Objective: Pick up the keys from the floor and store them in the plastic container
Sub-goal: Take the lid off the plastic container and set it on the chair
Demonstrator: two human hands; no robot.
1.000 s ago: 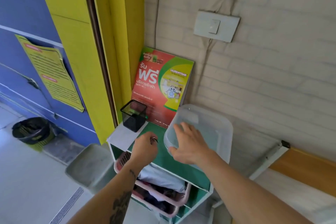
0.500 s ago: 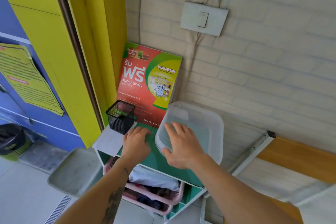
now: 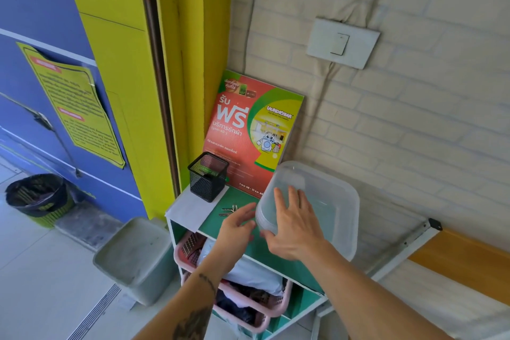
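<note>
A small bunch of metal keys (image 3: 228,210) lies on the green top of the shelf unit (image 3: 215,225), just in front of the black mesh cup. The translucent plastic container (image 3: 335,201) stands with its lid on at the right of that top. My right hand (image 3: 295,229) presses flat on the lid, fingers spread, thumb hooked at the near rim. My left hand (image 3: 236,226) holds nothing; its fingers reach to the container's left corner, right beside the keys.
A black mesh pen cup (image 3: 207,176) and a red laundry poster (image 3: 252,132) stand at the back of the shelf. Pink baskets of clothes (image 3: 248,303) fill the shelf below. A grey bin (image 3: 135,254) and a black trash can (image 3: 38,197) stand on the floor at left.
The keys left my left hand and now lie on the shelf top. My left hand moved right to the container's corner. My right hand stayed on the lid.
</note>
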